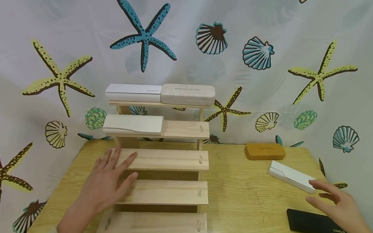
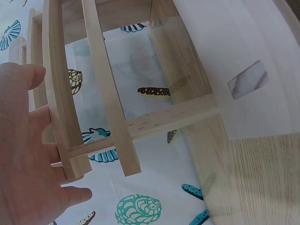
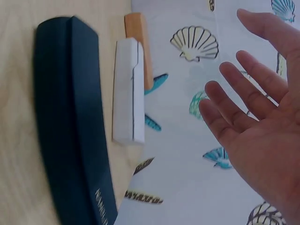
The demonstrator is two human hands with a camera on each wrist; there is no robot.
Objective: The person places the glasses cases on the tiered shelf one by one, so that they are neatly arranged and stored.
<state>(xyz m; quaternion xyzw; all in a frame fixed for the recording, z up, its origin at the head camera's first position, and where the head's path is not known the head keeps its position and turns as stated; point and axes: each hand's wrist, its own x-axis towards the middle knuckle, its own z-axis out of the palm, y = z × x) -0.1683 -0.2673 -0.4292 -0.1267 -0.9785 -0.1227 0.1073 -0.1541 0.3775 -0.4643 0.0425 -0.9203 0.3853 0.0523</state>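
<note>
My left hand (image 1: 107, 183) rests with spread fingers on the left part of a tiered wooden rack (image 1: 167, 192), touching its middle shelf. In the left wrist view the fingers lie along the rack's side. My right hand (image 1: 340, 205) hovers over the right of the table, fingers apart and holding nothing. Below it lies a black glasses case (image 1: 316, 224). Just beyond its fingertips is a slim white glasses case (image 1: 290, 176), apart from the hand in the right wrist view (image 3: 129, 91). Farther back sits a tan glasses case (image 1: 264, 152).
On the rack's top shelf stand a white case (image 1: 132, 92) and a cream case (image 1: 188, 94), side by side. Another white case (image 1: 133, 123) occupies the left of the second shelf. A patterned curtain (image 1: 193, 69) closes off the back and sides of the wooden table (image 1: 239, 194).
</note>
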